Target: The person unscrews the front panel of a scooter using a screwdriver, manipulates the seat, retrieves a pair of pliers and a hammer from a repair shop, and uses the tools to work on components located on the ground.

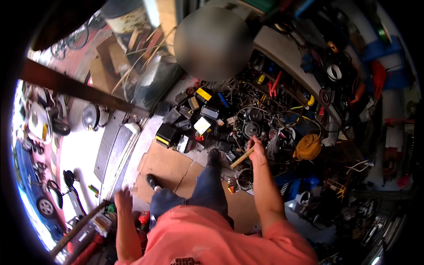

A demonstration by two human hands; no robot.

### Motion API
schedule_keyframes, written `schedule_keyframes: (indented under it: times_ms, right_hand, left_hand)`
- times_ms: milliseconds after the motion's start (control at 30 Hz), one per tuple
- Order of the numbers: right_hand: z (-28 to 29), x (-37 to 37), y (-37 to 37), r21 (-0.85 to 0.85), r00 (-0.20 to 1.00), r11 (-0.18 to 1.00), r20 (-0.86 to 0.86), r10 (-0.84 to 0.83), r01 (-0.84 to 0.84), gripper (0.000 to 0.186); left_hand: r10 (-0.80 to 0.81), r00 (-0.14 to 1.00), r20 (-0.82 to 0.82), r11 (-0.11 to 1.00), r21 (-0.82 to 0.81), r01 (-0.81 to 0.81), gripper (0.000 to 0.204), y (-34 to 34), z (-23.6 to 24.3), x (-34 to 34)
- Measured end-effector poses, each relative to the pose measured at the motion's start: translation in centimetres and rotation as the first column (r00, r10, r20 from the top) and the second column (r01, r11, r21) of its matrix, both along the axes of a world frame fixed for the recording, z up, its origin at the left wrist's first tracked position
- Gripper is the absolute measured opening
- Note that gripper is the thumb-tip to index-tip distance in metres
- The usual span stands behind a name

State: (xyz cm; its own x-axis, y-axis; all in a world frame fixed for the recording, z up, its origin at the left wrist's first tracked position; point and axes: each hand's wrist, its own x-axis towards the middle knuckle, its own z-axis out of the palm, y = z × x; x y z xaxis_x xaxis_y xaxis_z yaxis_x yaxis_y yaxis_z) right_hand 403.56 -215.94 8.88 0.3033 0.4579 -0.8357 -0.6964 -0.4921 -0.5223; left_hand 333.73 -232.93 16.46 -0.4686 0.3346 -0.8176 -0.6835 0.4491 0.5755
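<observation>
My right hand (257, 151) is closed around a tool with a pale wooden handle (242, 159), whose butt sticks out to the lower left. Its head cannot be made out against the dark clutter behind my hand. Round metal parts (251, 129) and tangled cables lie just beyond that hand. My left hand (123, 199) hangs low on the left, above the edge of the floor cardboard, and its fingers are too smeared to read. No held thing shows there.
Flattened cardboard (165, 161) lies under my feet. Several batteries (203, 126) are heaped ahead, and a yellow rounded thing (308, 146) sits to the right. A shelf (291, 55) stands at the far right. On the left are a beam (79, 88) and a blue car (33, 185).
</observation>
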Motion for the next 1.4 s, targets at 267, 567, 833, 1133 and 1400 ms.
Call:
schedule_keyframes:
  times_ms: [267, 567, 833, 1133, 1400]
  right_hand:
    - [-13.1, 19.0, 15.4, 0.049, 0.935, 0.949, 0.161, -0.316, 0.312, 0.034]
    - [-21.5, 27.1, 25.6, -0.582, 0.258, 0.773, 0.729, 0.634, -0.254, 0.088]
    - [-19.0, 25.7, 25.5, -0.704, 0.070, 0.673, 0.677, 0.732, -0.228, 0.063]
    - [-12.4, 22.1, 20.9, -0.169, 0.486, 0.985, 0.858, 0.168, -0.043, 0.038]
    - [-3.5, 3.6, 3.9, -0.070, 0.881, 0.984, 0.438, 0.176, -0.162, 0.029]
  left_hand:
    - [0.233, 0.891, -0.389, 0.806, -0.436, -0.401, 0.013, -16.7, 12.5, 1.6]
    - [0.259, 0.903, -0.342, 0.878, -0.306, -0.368, 0.008, -17.7, 18.4, 9.5]
    - [0.214, 0.885, -0.413, 0.885, -0.301, -0.355, 0.015, -10.4, 18.8, 14.6]
    - [0.199, 0.909, -0.365, 0.891, -0.320, -0.324, 0.016, -14.0, 15.3, 11.2]
    - [0.422, 0.888, -0.183, 0.881, -0.147, -0.449, 0.005, -11.8, 12.1, 3.5]
